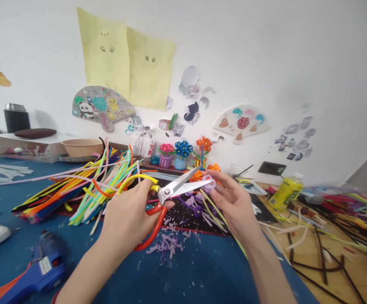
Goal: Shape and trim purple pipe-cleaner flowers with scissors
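My left hand (132,209) grips red-handled scissors (178,185), their blades spread apart and pointing right. A yellow pipe cleaner (135,177) curves over the same hand. My right hand (232,200) pinches a small lilac pipe-cleaner loop (209,182) between thumb and fingers, close to the blade tips. Under the hands, lilac and purple pieces (197,204) with pale green stems lie over a dark mat. Lilac clippings (167,245) are scattered on the blue cloth (183,283) below the scissors.
Bundled coloured pipe cleaners (88,190) lie left. A blue glue gun (40,270) rests at the lower left. Small potted flowers (183,156) stand along the wall. At right are a yellow bottle (286,192), brown strips (322,253) and more pipe cleaners (344,211).
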A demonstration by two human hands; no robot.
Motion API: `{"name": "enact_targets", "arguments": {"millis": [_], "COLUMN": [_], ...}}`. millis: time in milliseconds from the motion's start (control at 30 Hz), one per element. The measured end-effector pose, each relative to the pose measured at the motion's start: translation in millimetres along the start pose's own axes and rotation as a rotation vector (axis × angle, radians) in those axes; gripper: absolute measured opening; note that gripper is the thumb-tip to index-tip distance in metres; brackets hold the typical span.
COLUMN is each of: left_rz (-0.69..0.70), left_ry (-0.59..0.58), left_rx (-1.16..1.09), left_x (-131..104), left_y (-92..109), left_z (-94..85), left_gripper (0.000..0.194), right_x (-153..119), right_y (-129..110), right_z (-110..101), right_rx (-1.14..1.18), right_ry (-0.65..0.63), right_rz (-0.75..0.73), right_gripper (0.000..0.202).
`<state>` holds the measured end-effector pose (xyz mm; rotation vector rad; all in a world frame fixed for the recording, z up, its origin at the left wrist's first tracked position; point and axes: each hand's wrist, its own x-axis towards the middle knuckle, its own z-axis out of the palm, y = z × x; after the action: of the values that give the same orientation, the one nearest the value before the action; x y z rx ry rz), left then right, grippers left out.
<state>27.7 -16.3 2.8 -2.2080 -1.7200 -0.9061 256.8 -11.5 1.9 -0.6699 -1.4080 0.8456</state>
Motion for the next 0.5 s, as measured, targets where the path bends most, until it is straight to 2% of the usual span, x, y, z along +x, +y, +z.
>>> {"name": "enact_targets", "arguments": {"millis": [167,400,500], "left_rz": [0.093,0.1,0.093], "left_ry": [-0.091,-0.159,-0.153], "left_rx": [0.125,0.106,0.124], "left_x": [-0.1,2.1,2.0], "left_y": [-0.8,0.2,-0.6], "left_z": [4.7,1.3,1.2], "left_gripper": [0.043,0.04,0.04], "right_x": [0.4,-0.7,-0.7], "right_y": [-1.3,-4.2,-5.5], "right_z": [-1.7,-3.4,-3.2], "right_rx": [-0.009,-0.038,-0.03], "right_ry": [0.039,0.049,0.055], "right_rz": [-0.064,-0.04,-0.032], "right_gripper": [0.028,0.028,0.027]}}
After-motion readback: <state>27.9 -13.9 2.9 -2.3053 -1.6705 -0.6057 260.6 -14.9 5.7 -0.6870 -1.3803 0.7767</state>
